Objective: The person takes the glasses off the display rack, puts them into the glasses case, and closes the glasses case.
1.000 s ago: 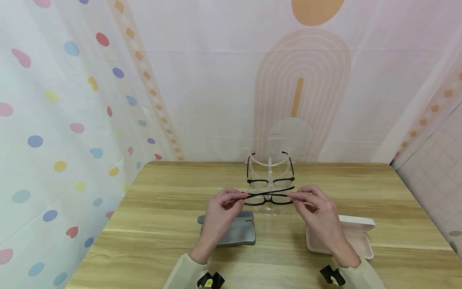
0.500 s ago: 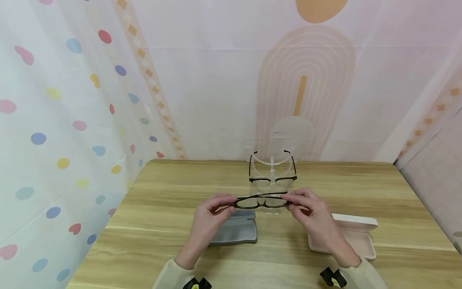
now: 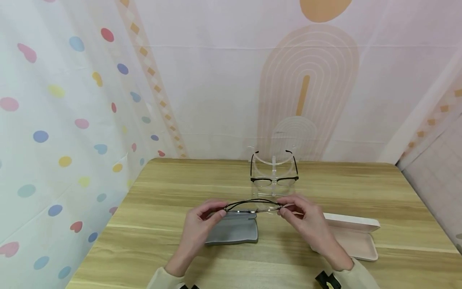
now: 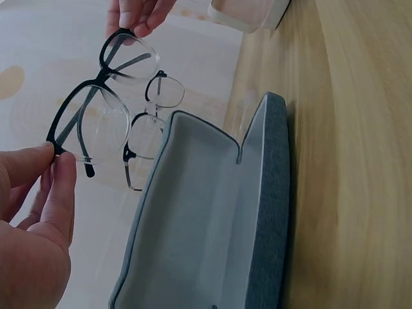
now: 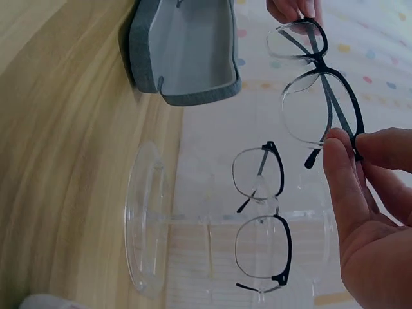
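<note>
A pair of black-topped, clear-lensed eyeglasses (image 3: 252,211) is held up level between both hands, its temples folded across each other behind the lenses. My left hand (image 3: 199,224) pinches one end of the frame between thumb and fingers. At the opposite end, my right hand (image 3: 309,225) pinches the other hinge corner. Just below the glasses lies an open grey glasses case (image 3: 234,230), partly covered by the left hand in the head view. The left wrist view shows the pale lining of this case (image 4: 187,206), with nothing inside the visible part.
A clear display stand (image 5: 143,222) stands behind the hands, bearing a second pair of black-browed glasses (image 3: 285,179) with temples spread. An open white case with pinkish lining (image 3: 355,241) sits at the right, partly behind the right arm. A patterned curtain (image 3: 216,92) hangs behind the wooden table (image 3: 151,224).
Both hands have brought the glasses left and slightly lower, away from the stand toward the grey case. The frame has tilted so its lenses look flatter in the head view.
</note>
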### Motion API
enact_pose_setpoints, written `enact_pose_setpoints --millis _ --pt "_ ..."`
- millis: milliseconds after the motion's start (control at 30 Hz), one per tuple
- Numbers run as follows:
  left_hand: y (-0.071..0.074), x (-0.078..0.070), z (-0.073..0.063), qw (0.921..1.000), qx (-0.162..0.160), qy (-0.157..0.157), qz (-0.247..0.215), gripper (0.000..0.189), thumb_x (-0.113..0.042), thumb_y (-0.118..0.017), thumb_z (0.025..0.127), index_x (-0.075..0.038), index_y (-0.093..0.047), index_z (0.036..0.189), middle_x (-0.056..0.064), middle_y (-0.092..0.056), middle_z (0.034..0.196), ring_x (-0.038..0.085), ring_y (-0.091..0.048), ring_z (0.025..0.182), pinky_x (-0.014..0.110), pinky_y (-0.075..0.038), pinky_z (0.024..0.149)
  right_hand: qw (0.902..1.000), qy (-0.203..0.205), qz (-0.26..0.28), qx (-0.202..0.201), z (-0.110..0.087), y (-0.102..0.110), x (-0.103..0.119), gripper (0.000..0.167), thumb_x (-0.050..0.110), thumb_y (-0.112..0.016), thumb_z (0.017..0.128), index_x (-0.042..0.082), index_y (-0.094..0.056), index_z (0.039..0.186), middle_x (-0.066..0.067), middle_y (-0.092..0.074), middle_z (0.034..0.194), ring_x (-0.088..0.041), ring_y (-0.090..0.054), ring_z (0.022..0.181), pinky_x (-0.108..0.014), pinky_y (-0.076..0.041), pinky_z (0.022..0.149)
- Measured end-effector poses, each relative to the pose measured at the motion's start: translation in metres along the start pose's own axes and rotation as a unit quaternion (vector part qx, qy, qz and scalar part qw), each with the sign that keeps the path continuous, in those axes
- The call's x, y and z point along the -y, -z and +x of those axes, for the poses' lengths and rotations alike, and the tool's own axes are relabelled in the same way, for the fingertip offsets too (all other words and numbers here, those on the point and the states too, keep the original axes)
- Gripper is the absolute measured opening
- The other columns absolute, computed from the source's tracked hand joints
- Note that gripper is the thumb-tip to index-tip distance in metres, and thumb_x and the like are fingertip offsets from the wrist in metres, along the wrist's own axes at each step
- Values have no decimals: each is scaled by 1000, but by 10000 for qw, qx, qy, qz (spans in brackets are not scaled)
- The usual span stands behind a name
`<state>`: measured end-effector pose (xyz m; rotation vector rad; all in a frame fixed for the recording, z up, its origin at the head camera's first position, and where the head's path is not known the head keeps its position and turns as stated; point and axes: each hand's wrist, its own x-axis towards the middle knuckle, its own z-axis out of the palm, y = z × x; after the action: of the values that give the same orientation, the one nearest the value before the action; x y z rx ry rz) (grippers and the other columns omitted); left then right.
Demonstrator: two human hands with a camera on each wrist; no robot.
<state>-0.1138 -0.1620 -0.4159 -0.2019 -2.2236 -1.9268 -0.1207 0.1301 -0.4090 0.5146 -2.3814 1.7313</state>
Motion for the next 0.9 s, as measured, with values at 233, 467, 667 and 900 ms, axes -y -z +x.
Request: enact_pose_setpoints --millis 233,467,667,900 --pt "8 2 -6 9996 -227 144 50 19 1 -78 89 4 -77 107 18 -74 112 13 -71 96 20 -57 81 9999 -56 -151 -30 1 -10 -2 15 3 -75 93 6 -75 108 -1 -74 96 -10 -71 86 -26 -61 78" --pt "14 6 -10 9991 -381 163 75 17 4 -78 89 5 -77 106 20 -74 108 10 -72 89 21 -58 77 9989 132 -433 -117 2 -18 -3 16 0 -77 91 11 -78 104 3 -73 99 -8 -69 88 -26 -61 77" --pt "21 9 -13 9978 -562 332 134 18 1 -80 87 5 -78 105 13 -76 102 11 -73 84 21 -59 75 9970 411 -634 -169 2 -26 -4 16 1 -79 89 12 -80 101 5 -75 95 -6 -69 84 -25 -61 73" --pt "30 11 -16 9962 -697 392 346 14 1 -80 87 4 -79 101 8 -77 96 10 -72 80 22 -59 74 9969 474 -632 -10 3 -36 -6 14 2 -79 90 14 -80 98 6 -75 94 -4 -68 81 -25 -60 72"
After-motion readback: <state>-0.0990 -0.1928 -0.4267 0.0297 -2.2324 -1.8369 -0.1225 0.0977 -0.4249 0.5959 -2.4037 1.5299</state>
